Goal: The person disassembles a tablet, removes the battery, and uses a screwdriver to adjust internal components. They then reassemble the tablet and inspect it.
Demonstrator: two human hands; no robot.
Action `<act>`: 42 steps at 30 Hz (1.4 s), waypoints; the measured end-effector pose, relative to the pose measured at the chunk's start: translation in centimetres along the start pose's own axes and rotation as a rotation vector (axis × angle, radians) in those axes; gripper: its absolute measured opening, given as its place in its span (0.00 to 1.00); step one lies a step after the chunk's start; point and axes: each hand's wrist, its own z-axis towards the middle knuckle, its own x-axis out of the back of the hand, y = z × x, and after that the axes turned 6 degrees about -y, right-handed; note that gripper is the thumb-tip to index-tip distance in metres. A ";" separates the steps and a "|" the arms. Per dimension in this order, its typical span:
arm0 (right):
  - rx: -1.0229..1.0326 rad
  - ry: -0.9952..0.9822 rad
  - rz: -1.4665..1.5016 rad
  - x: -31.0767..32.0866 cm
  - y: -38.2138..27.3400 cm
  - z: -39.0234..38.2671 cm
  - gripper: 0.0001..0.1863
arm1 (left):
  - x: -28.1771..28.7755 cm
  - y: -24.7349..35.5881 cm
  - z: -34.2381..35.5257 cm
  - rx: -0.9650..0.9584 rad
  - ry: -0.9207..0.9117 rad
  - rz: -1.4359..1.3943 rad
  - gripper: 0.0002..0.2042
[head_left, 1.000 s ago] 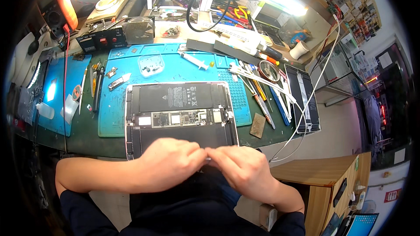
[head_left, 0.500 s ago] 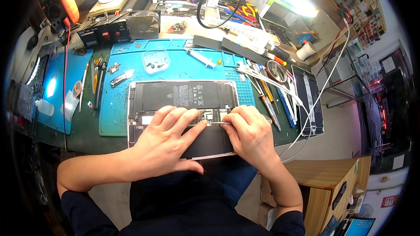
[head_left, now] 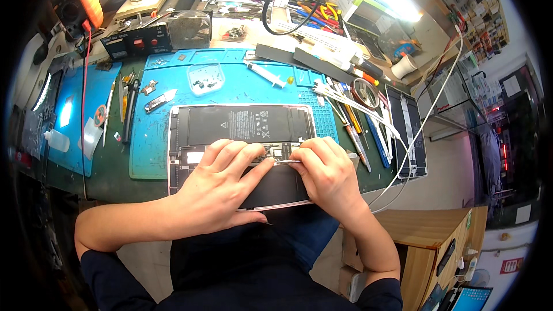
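Observation:
An opened tablet (head_left: 242, 121), with black batteries and a narrow circuit board (head_left: 281, 151), lies on a blue silicone mat (head_left: 148, 150) near the bench's front edge. My left hand (head_left: 222, 181) is spread over the tablet's lower left, fingertips at the board and thumb along the front edge. My right hand (head_left: 325, 175) pinches a slim silver tool (head_left: 286, 161) at the board's right part, its tip beside my left index finger; whether it is tweezers or a pick I cannot tell. A small clear box of parts (head_left: 204, 80) and a syringe (head_left: 266, 76) lie behind the tablet.
Several hand tools (head_left: 357, 132) and white cables (head_left: 380, 120) lie on the right, beside a second tablet housing (head_left: 405, 132). A second blue mat (head_left: 75, 144) and bottle (head_left: 57, 139) are on the left. A black device (head_left: 132, 43) stands at the back. A wooden cabinet (head_left: 426, 230) is lower right.
Both hands have moved from the tablet's front edge up onto the board; my left fingers have spread out. Since half a second ago they have barely moved.

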 end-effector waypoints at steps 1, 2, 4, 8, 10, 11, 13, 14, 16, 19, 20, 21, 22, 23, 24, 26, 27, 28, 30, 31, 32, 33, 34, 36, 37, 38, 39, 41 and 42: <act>-0.007 -0.011 0.017 0.0 0.0 0.0 0.10 | 0.0 0.0 0.0 0.002 0.000 -0.004 0.43; -0.002 -0.009 0.020 0.0 0.1 0.0 0.10 | -0.1 0.0 0.0 0.003 0.000 -0.009 0.43; 0.007 -0.006 0.026 -0.2 0.3 0.0 0.10 | -0.1 -0.1 0.0 0.001 0.001 -0.012 0.43; 0.083 0.035 -0.005 -0.1 0.3 -0.1 0.11 | 0.0 0.0 0.0 -0.003 0.001 -0.012 0.43; 0.083 0.030 -0.017 -0.1 0.2 -0.1 0.11 | 0.0 0.0 0.0 0.005 -0.009 -0.019 0.44; 0.064 0.032 0.027 -0.1 0.2 -0.2 0.11 | 0.0 0.0 0.0 0.007 -0.014 -0.023 0.44; 0.026 0.037 0.115 0.0 0.3 -0.3 0.11 | 0.1 0.0 0.0 0.004 -0.011 -0.053 0.45; 0.030 0.030 0.131 0.1 0.4 -0.3 0.11 | 0.1 0.0 0.0 0.005 -0.009 -0.068 0.46; 0.037 0.016 0.164 0.5 0.7 -0.6 0.11 | 0.2 -0.1 0.5 -0.037 0.041 -0.146 0.45; 0.132 -0.022 0.150 1.3 1.0 -0.9 0.11 | 0.3 0.2 1.0 -0.088 0.005 -0.268 0.44; 0.149 -0.021 0.141 1.4 1.1 -1.2 0.11 | 0.2 0.4 1.1 -0.105 -0.031 -0.311 0.44; 0.158 -0.025 0.136 1.5 1.2 -1.4 0.11 | 0.1 0.6 1.2 -0.113 -0.036 -0.320 0.44; 0.168 -0.028 0.131 1.7 1.4 -1.6 0.10 | -0.1 0.9 1.1 -0.122 -0.040 -0.330 0.44; 0.174 -0.031 0.126 1.9 1.4 -1.9 0.10 | -0.2 1.2 1.1 -0.132 -0.046 -0.339 0.44; 0.171 -0.032 0.121 2.2 1.4 -2.1 0.10 | -0.3 1.5 1.0 -0.130 -0.086 -0.357 0.43; 0.180 -0.003 0.112 2.5 1.6 -2.6 0.10 | -0.7 1.8 1.1 -0.175 -0.082 -0.319 0.43; 0.185 0.010 0.108 2.6 1.8 -2.8 0.11 | -0.9 1.9 1.2 -0.197 -0.080 -0.301 0.43; 0.178 0.021 0.105 2.6 2.1 -3.0 0.11 | -1.0 2.0 1.3 -0.206 -0.117 -0.277 0.42; 0.166 0.041 0.100 2.7 2.8 -3.3 0.10 | -1.1 2.2 1.7 -0.232 -0.111 -0.224 0.41; 0.152 0.044 0.089 2.9 2.9 -3.4 0.10 | -1.1 2.3 2.0 -0.244 -0.108 -0.198 0.41; 0.137 0.049 0.078 3.1 3.1 -3.4 0.10 | -1.1 2.4 2.2 -0.252 -0.095 -0.188 0.40; 0.122 0.053 0.067 3.3 3.2 -3.4 0.10 | -1.1 2.5 2.3 -0.259 -0.081 -0.178 0.40; 0.104 0.053 0.062 3.5 3.2 -3.4 0.10 | -1.1 2.5 2.5 -0.266 -0.067 -0.168 0.39; 0.089 0.059 0.065 3.6 3.2 -3.2 0.10 | -1.1 2.2 2.6 -0.215 -0.034 -0.220 0.37; 0.082 0.063 0.066 3.6 3.2 -3.1 0.10 | -1.0 1.9 2.6 -0.188 -0.018 -0.245 0.37; 0.035 0.077 0.072 3.6 3.2 -3.2 0.09 | -0.8 1.8 2.7 -0.191 0.058 -0.237 0.34; -0.013 0.092 0.078 3.4 3.3 -3.2 0.09 | -0.6 1.7 2.7 -0.155 0.064 -0.220 0.34; -0.080 0.124 0.087 2.9 3.4 -3.3 0.08 | -0.2 1.4 2.9 -0.083 0.077 -0.190 0.33; -0.100 0.141 0.089 2.6 3.6 -3.2 0.08 | -0.3 1.4 3.2 -0.058 0.104 -0.163 0.31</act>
